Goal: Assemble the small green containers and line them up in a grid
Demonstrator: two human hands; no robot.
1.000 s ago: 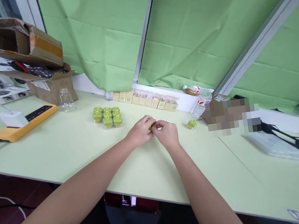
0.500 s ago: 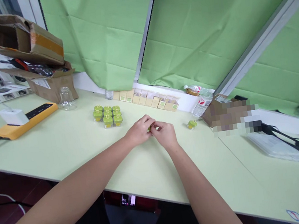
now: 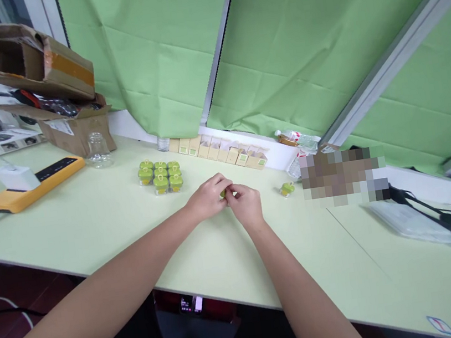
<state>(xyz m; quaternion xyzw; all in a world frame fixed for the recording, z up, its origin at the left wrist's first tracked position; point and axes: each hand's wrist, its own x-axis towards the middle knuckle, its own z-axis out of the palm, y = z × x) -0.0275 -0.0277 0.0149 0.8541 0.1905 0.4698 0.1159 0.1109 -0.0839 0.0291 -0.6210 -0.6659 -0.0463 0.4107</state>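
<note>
Since the earlier frame, we see the whole view slide slightly to the left, while the two hands stay together at almost the same place over the table (image 3: 203, 250). The left hand (image 3: 209, 198) and the right hand (image 3: 247, 205) meet at the fingertips, and both are closed on a small green piece (image 3: 223, 194). The fingers cover most of it, so we cannot tell its full shape, nor whether it touches the table. To the left of the hands, we find a tight group of jars (image 3: 161, 183) with green lids. One single jar (image 3: 286, 189) stands apart, to the right. Behind the hands, a row of paper boxes (image 3: 214, 151) stands along the wall, below the green curtain (image 3: 142, 52).
</note>
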